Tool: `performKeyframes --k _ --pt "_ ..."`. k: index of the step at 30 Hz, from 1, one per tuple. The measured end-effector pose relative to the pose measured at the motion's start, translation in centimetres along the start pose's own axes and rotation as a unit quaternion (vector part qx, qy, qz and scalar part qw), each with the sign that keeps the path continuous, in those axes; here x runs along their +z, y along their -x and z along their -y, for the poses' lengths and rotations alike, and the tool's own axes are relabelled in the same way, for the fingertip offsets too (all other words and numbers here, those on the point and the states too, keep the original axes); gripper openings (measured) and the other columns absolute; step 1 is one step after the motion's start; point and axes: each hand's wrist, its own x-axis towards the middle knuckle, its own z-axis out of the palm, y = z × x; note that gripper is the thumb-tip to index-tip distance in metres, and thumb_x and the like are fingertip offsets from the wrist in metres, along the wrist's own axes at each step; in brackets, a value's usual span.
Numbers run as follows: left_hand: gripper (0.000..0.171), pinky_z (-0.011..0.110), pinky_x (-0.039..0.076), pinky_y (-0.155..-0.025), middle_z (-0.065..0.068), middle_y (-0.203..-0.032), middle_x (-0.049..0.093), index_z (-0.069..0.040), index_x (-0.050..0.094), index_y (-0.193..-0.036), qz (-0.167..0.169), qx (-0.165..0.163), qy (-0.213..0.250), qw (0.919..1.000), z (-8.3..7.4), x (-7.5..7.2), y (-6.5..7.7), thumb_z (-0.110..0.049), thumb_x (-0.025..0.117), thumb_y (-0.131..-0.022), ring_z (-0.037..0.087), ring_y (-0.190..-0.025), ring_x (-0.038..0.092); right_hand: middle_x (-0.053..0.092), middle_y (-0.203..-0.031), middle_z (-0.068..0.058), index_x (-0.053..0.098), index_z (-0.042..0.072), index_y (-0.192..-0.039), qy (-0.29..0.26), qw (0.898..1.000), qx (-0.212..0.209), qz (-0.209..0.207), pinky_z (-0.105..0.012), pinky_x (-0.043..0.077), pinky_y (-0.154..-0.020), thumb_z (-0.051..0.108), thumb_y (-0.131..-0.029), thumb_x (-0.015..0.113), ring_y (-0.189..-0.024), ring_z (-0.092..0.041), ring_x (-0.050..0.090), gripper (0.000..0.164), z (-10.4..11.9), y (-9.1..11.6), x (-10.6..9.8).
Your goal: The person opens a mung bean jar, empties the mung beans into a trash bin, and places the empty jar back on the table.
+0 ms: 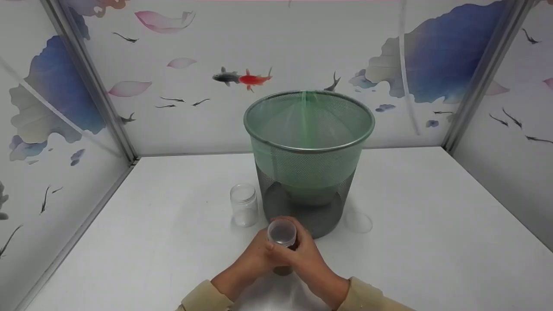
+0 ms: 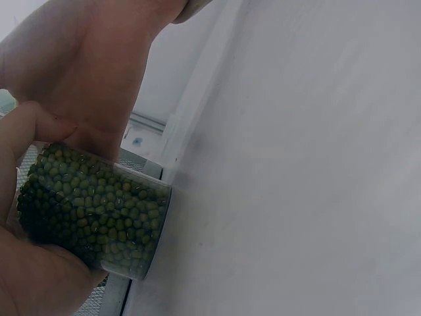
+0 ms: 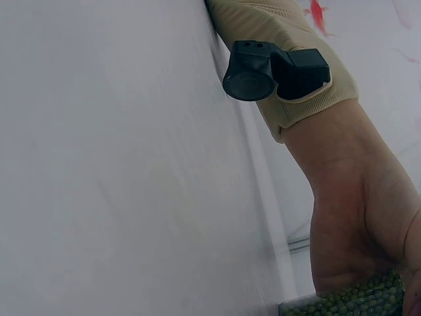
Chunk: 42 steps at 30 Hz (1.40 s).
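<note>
Both hands are wrapped around a clear jar (image 1: 282, 233) in front of the wastebasket, with its round translucent top facing up. Green beans (image 2: 99, 204), which look like mung beans, fill the jar's lower part in the left wrist view. My left hand (image 1: 258, 255) grips it from the left, and my right hand (image 1: 306, 252) curls round its right side, the thumb across the front. Below the hands shows the jar's base, close over the table. In the right wrist view, only part of the bean-filled jar (image 3: 355, 299) appears at the lower edge.
A mesh wastebasket (image 1: 309, 216) with a green bag liner (image 1: 309, 172) stands just beyond the hands. To its left is an empty clear jar (image 1: 244, 205), upright. A clear round lid (image 1: 359, 221) lies on the white table (image 1: 414, 242) to its right. Printed panels enclose the table.
</note>
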Motion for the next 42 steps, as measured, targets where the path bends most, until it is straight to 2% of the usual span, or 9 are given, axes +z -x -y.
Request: performKeyframes --k 6,10,21,26,29,35,42 --pt "0.051 0.036 0.049 -0.103 0.002 -0.126 0.068 -0.006 0.063 -0.134 0.014 0.000 0.018 0.9998 0.09 -0.07 0.03 -0.010 0.087 -0.089 0.017 -0.113 0.062 0.054 -0.151 -0.010 0.053 0.012 -0.150 0.002 1.000 0.017 0.002 -0.043 0.044 -0.111 0.033 -0.093 0.084 -0.135 -0.022 0.054 0.068 0.09 0.11 -0.01" --pt "0.055 0.036 0.048 -0.104 0.002 -0.127 0.067 -0.005 0.062 -0.136 0.007 -0.004 0.017 0.9998 0.10 -0.04 0.06 -0.009 0.087 -0.088 0.016 -0.113 0.060 0.050 -0.153 -0.013 0.048 0.015 -0.150 -0.008 1.000 0.021 -0.002 -0.043 0.044 -0.110 0.031 -0.092 0.085 -0.133 -0.023 0.054 0.071 0.06 0.06 0.04" --pt "0.066 0.033 0.049 -0.101 0.004 -0.128 0.068 -0.003 0.060 -0.143 -0.008 0.008 -0.002 0.9999 0.08 0.12 -0.27 -0.006 0.088 -0.082 0.016 -0.113 0.059 0.053 -0.153 -0.011 0.036 0.008 -0.145 -0.010 1.000 0.019 -0.022 -0.040 0.044 -0.108 0.028 -0.088 0.088 -0.130 -0.022 0.055 0.080 0.08 0.04 0.15" --pt "0.069 0.035 0.048 -0.104 0.004 -0.131 0.067 -0.004 0.059 -0.146 -0.007 0.000 -0.002 1.0000 0.14 0.09 -0.32 -0.008 0.088 -0.083 0.016 -0.116 0.060 0.054 -0.152 -0.010 0.038 0.008 -0.146 -0.008 0.999 0.021 -0.023 -0.040 0.044 -0.108 0.028 -0.088 0.087 -0.130 -0.023 0.055 0.078 0.01 0.02 0.12" --pt "0.066 0.036 0.048 -0.104 0.004 -0.131 0.067 -0.004 0.059 -0.143 -0.008 -0.009 0.000 0.9999 0.12 0.07 -0.27 -0.009 0.089 -0.084 0.017 -0.116 0.060 0.055 -0.148 -0.009 0.042 0.008 -0.147 -0.004 1.000 0.019 -0.023 -0.041 0.045 -0.107 0.029 -0.089 0.087 -0.129 -0.022 0.055 0.076 -0.02 0.00 0.09" --pt "0.058 0.037 0.050 -0.101 0.003 -0.126 0.068 -0.005 0.062 -0.136 -0.006 -0.005 -0.023 0.9997 0.05 0.02 -0.18 -0.009 0.088 -0.084 0.017 -0.112 0.061 0.057 -0.144 -0.008 0.051 0.009 -0.147 0.002 1.000 0.012 -0.019 -0.040 0.046 -0.107 0.029 -0.091 0.084 -0.128 -0.021 0.056 0.068 -0.02 -0.01 0.00" --pt "0.060 0.036 0.051 -0.098 0.002 -0.124 0.068 -0.006 0.063 -0.135 -0.010 -0.017 -0.029 0.9994 -0.07 0.18 -0.17 -0.006 0.087 -0.080 0.016 -0.108 0.061 0.057 -0.147 -0.009 0.056 0.010 -0.149 -0.005 1.000 0.011 -0.015 -0.040 0.045 -0.110 0.027 -0.095 0.082 -0.133 -0.021 0.055 0.062 0.23 0.01 -0.08"
